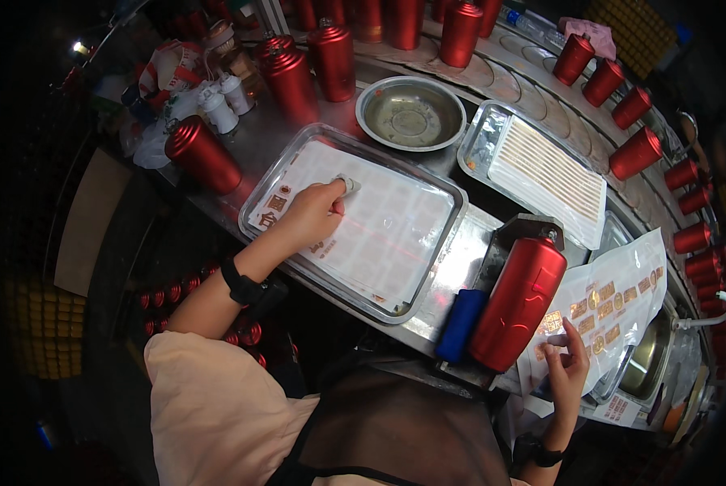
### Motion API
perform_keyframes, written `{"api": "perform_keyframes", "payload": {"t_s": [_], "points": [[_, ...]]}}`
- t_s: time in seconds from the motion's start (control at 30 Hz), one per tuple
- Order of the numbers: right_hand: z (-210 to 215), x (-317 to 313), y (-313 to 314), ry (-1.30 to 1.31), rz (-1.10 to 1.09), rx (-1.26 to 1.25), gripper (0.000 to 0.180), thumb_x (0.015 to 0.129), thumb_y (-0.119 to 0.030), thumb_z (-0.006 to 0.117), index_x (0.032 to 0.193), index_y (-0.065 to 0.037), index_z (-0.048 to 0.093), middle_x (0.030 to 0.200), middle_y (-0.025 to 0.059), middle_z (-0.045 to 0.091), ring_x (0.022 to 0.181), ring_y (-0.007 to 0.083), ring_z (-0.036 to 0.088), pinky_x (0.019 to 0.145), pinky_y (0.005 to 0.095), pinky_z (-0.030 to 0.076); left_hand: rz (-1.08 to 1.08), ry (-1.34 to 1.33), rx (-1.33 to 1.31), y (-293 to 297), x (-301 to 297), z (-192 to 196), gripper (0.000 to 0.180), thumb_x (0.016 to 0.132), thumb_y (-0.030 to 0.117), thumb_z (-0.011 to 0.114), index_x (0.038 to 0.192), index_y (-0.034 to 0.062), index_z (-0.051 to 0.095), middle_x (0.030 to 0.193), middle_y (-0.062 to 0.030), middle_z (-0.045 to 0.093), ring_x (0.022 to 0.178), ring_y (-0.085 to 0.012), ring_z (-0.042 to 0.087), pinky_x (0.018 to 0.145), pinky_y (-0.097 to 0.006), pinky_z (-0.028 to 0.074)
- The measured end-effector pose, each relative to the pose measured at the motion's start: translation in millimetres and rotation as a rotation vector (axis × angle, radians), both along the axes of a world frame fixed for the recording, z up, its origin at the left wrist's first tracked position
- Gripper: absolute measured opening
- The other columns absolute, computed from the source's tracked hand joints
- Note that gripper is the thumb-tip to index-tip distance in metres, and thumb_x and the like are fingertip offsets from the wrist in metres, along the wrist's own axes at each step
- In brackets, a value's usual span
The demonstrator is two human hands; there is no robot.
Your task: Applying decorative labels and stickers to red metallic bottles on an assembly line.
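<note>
My left hand [312, 217] is over a shallow metal tray [457, 235] at the centre left. Its fingers are curled closed, with a small pale piece [348, 185] at the thumb and fingertip. Beneath it, a whitish sheet [379, 212] with a few gold and brown prints along its edges lies in the tray. At the lower right, my right hand [569, 368] has thumb and forefinger apart, close to a printed decal sheet [602, 312] with gold markings. Beside this hand a shiny red bottle [518, 304] lies tilted on a dark stand, next to a blue cloth-like pad [462, 326].
A round metal basin [411, 113] stands behind the tray. Right of it, another tray [478, 150] holds a striped white sheet [551, 174]. Several red bottles [462, 34] line the curved conveyor behind. One red bottle [203, 155] stands left of my tray. A sink [648, 356] is at far right.
</note>
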State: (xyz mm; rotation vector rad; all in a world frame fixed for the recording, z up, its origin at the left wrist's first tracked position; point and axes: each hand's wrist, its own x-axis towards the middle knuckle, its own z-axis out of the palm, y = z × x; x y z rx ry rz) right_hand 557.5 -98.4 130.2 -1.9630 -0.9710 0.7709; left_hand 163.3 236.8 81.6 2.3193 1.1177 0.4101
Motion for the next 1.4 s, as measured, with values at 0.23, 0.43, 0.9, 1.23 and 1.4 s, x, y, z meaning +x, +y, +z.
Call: {"api": "perform_keyframes", "payload": {"t_s": [0.23,0.43,0.9,1.23,1.4], "points": [[0.1,0.4,1.8,-0.002,-0.002,-0.015,0.052,0.089,-0.002,0.066,0.139,0.002,0.052,0.100,0.0098,0.066,0.082,0.0106,0.066,0.067,0.0197,0.050,-0.012,0.018,-0.019,0.4,2.1,11.6,0.028,0.080,0.000,0.057,0.108,-0.0008,0.058,0.084,-0.0116,0.062,0.075,-0.0238,0.061,0.068,-0.036,0.049],[-2.8,0.8,6.1,-0.053,-0.006,0.007,0.052,0.086,-0.003,0.067,0.136,0.001,0.055,0.094,0.0037,0.064,0.064,0.0016,0.049,0.055,0.0166,0.037,-0.008,-0.112,-0.137,-7.8,2.1,32.7,0.016,0.078,-0.002,0.058,0.095,-0.0016,0.057,0.078,-0.0152,0.061,0.072,-0.0304,0.062,0.067,-0.039,0.049],[-1.4,-2.2,12.0,0.004,0.005,0.063,0.052,0.086,-0.005,0.068,0.137,0.000,0.055,0.093,0.0026,0.064,0.061,0.0007,0.046,0.053,0.0167,0.035,0.017,0.002,-0.092,-3.9,-7.8,35.1,0.029,0.077,0.008,0.069,0.104,0.0009,0.060,0.075,-0.0097,0.060,0.069,-0.0228,0.061,0.064,-0.035,0.048],[-1.2,-4.9,16.7,0.040,-0.015,0.065,0.052,0.085,-0.005,0.071,0.135,-0.002,0.058,0.091,0.0016,0.065,0.056,-0.0006,0.043,0.050,0.0170,0.033,-0.065,-0.192,0.002,-5.9,25.7,88.2,0.044,0.081,-0.001,0.067,0.124,0.0025,0.064,0.077,-0.0027,0.057,0.068,-0.0105,0.057,0.066,-0.026,0.048],[-5.5,-3.8,18.3,0.008,-0.007,0.091,0.051,0.084,-0.006,0.072,0.133,-0.002,0.059,0.090,0.0018,0.065,0.056,-0.0006,0.042,0.050,0.0173,0.032,0.113,-0.484,-0.050,64.9,88.3,83.5,0.042,0.079,-0.002,0.070,0.121,0.0054,0.066,0.079,0.0022,0.060,0.070,-0.0029,0.055,0.066,-0.023,0.048]]}}
